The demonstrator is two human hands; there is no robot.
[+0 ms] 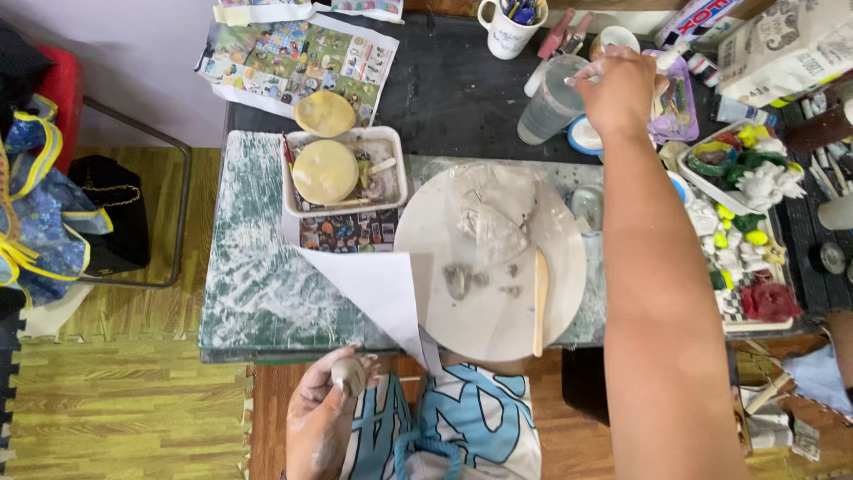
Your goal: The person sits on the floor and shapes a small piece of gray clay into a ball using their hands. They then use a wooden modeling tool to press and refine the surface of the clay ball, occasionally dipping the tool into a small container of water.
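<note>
My left hand (330,402) is closed around a small grey clay lump (348,374) held at the table's near edge. My right hand (619,89) reaches over the clear plastic cup (551,100); I cannot tell its grip. On the round board (498,324), only scraps and a wooden tool (540,300) lie: shaping looks early.

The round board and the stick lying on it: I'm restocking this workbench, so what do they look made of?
The round board looks like pale, matte wood or fibreboard, smeared with grey clay; which one is unclear. The stick looks like bare, light wood, flat and unvarnished, judging by its tan colour.
</note>
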